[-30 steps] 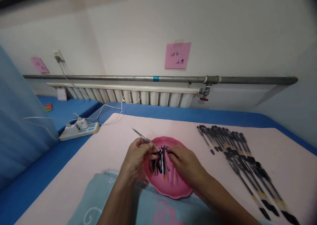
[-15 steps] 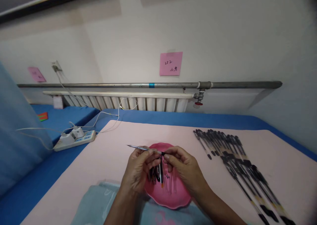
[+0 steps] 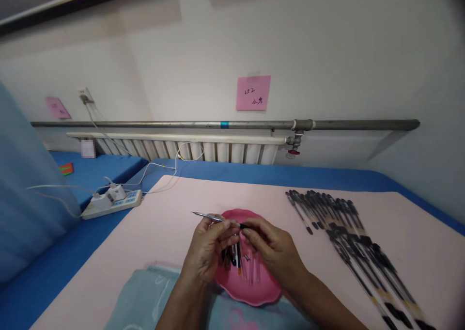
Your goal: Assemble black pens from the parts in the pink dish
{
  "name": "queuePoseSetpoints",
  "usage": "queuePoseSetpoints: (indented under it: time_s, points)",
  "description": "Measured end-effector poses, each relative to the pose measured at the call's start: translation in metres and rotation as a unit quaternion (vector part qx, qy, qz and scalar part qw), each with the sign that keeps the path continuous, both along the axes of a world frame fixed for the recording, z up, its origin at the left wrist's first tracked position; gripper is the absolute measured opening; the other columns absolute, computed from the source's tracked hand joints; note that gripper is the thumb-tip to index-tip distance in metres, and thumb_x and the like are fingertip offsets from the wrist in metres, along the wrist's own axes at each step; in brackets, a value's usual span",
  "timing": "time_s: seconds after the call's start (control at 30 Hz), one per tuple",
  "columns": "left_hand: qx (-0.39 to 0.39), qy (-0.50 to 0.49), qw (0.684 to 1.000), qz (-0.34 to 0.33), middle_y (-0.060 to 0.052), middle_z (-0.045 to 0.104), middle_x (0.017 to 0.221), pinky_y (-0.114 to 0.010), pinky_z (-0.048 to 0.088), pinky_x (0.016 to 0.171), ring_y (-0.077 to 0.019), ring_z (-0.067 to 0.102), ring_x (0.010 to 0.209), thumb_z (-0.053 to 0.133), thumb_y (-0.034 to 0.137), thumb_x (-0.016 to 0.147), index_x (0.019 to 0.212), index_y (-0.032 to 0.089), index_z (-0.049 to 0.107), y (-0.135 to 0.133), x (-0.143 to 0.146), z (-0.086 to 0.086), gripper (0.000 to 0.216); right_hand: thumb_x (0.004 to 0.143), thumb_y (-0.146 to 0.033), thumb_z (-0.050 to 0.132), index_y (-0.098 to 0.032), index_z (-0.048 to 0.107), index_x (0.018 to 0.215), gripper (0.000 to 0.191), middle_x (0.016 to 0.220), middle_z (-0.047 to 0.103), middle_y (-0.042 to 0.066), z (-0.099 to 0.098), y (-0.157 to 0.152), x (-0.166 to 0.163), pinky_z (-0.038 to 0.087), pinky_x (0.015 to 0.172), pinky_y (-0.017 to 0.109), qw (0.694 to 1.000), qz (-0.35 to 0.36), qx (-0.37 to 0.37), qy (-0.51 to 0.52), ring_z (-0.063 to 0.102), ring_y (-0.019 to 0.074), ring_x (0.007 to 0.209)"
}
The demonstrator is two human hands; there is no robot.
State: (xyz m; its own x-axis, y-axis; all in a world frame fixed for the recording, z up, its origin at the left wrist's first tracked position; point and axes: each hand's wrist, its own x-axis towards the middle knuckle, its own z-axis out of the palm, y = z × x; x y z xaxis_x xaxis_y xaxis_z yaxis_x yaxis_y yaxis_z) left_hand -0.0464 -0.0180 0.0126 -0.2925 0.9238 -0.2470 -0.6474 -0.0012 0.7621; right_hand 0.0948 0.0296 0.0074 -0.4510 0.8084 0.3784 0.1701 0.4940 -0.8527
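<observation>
Between my two hands is a pen (image 3: pixel 210 217), its thin pointed tip toward the left and its black end toward the right. My left hand (image 3: pixel 209 245) pinches the middle of the pen. My right hand (image 3: pixel 272 245) is closed at the black end; its fingertips partly hide that end. Just beneath both hands lies a pink scalloped plate (image 3: pixel 250 296). On it are black pen parts (image 3: pixel 232 257) and several clear tubes (image 3: pixel 252 272), partly covered by my left hand.
Rows of black-capped pens (image 3: pixel 363 252) lie on the right of the pale pink tabletop (image 3: pixel 174 209). A light blue cloth (image 3: pixel 145 291) is at the near edge. A white power strip (image 3: pixel 112 206) with plugs and cables sits at left. A radiator (image 3: pixel 218 150) runs along the wall.
The view has shifted slightly, so everything appears a little farther right. Both hands keep their hold on the pen, with almost no other visible movement.
</observation>
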Motion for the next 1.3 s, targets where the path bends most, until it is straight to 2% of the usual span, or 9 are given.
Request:
queuePoseSetpoints:
  time_s: [0.17, 0.33, 0.5, 0.67, 0.8, 0.93, 1.1, 1.3]
  points:
    - [0.002, 0.006, 1.000, -0.015, -0.004, 0.070, 0.071, -0.023, 0.054, 0.061, -0.0151, 0.068, 0.066, 0.074, 0.017, 0.063, 0.077, 0.015, 0.054, -0.001, 0.000, -0.003, 0.025, 0.089, -0.031, 0.042, -0.021, 0.060, 0.076, 0.024, 0.067, 0.064, 0.000, 0.004, 0.000, 0.000, 0.049, 0.060, 0.026, 0.998, 0.016, 0.021, -0.059, 0.060, 0.0145, 0.062]
    - [-0.011, 0.014, 1.000, -0.005, -0.005, 0.070, 0.071, -0.023, 0.053, 0.061, -0.0153, 0.068, 0.066, 0.075, 0.019, 0.062, 0.077, 0.014, 0.055, 0.000, 0.000, -0.005, 0.025, 0.085, -0.025, 0.049, -0.021, 0.057, 0.090, 0.010, 0.077, 0.064, 0.001, 0.004, 0.002, 0.002, 0.048, 0.062, 0.027, 0.992, 0.012, 0.088, -0.095, 0.060, 0.0155, 0.068]
    - [-0.022, 0.030, 0.999, -0.001, -0.005, 0.070, 0.068, -0.022, 0.053, 0.058, -0.0146, 0.067, 0.064, 0.076, 0.020, 0.061, 0.076, 0.014, 0.056, 0.000, 0.000, -0.005, 0.026, 0.091, -0.024, 0.037, -0.022, 0.057, 0.083, 0.021, 0.076, 0.064, 0.003, 0.001, 0.006, 0.006, 0.047, 0.064, 0.029, 0.972, 0.048, 0.170, -0.155, 0.060, 0.0164, 0.069]
    - [-0.025, 0.041, 0.999, 0.001, -0.005, 0.069, 0.068, -0.024, 0.053, 0.060, -0.0150, 0.067, 0.063, 0.076, 0.021, 0.060, 0.076, 0.014, 0.056, 0.000, 0.000, -0.006, 0.026, 0.088, -0.025, 0.043, -0.021, 0.055, 0.088, 0.013, 0.079, 0.063, 0.003, 0.000, 0.006, 0.007, 0.047, 0.063, 0.030, 0.964, 0.037, 0.189, -0.184, 0.059, 0.0177, 0.071]
    - [-0.035, 0.052, 0.998, 0.002, -0.007, 0.070, 0.068, -0.024, 0.053, 0.059, -0.0150, 0.066, 0.061, 0.077, 0.023, 0.058, 0.074, 0.014, 0.056, 0.000, 0.000, -0.005, 0.028, 0.092, -0.024, 0.034, -0.022, 0.055, 0.080, 0.023, 0.073, 0.062, 0.003, -0.002, 0.007, 0.007, 0.046, 0.060, 0.030, 0.958, 0.052, 0.193, -0.207, 0.058, 0.0169, 0.066]
    - [-0.029, 0.060, 0.998, 0.002, -0.006, 0.069, 0.068, -0.026, 0.053, 0.062, -0.0153, 0.066, 0.062, 0.076, 0.023, 0.059, 0.075, 0.014, 0.056, 0.001, 0.000, -0.004, 0.027, 0.089, -0.027, 0.044, -0.021, 0.054, 0.086, 0.012, 0.078, 0.062, 0.004, -0.003, 0.007, 0.007, 0.046, 0.062, 0.030, 0.957, 0.051, 0.193, -0.210, 0.059, 0.0181, 0.071]
    - [-0.043, 0.086, 0.995, 0.007, -0.006, 0.069, 0.067, -0.024, 0.051, 0.059, -0.0135, 0.064, 0.058, 0.074, 0.023, 0.061, 0.074, 0.014, 0.056, 0.002, 0.000, -0.009, 0.025, 0.091, -0.022, 0.036, -0.021, 0.054, 0.081, 0.021, 0.073, 0.062, 0.004, -0.004, 0.007, 0.006, 0.045, 0.060, 0.031, 0.950, 0.060, 0.217, -0.214, 0.058, 0.0182, 0.066]
    - [-0.027, 0.126, 0.992, 0.007, -0.005, 0.068, 0.063, -0.024, 0.049, 0.057, -0.0137, 0.063, 0.056, 0.075, 0.028, 0.059, 0.072, 0.014, 0.057, 0.002, 0.001, -0.010, 0.027, 0.089, -0.023, 0.041, -0.021, 0.053, 0.079, 0.016, 0.076, 0.061, 0.005, -0.008, 0.005, 0.004, 0.046, 0.062, 0.032, 0.949, 0.069, 0.211, -0.224, 0.057, 0.0194, 0.070]
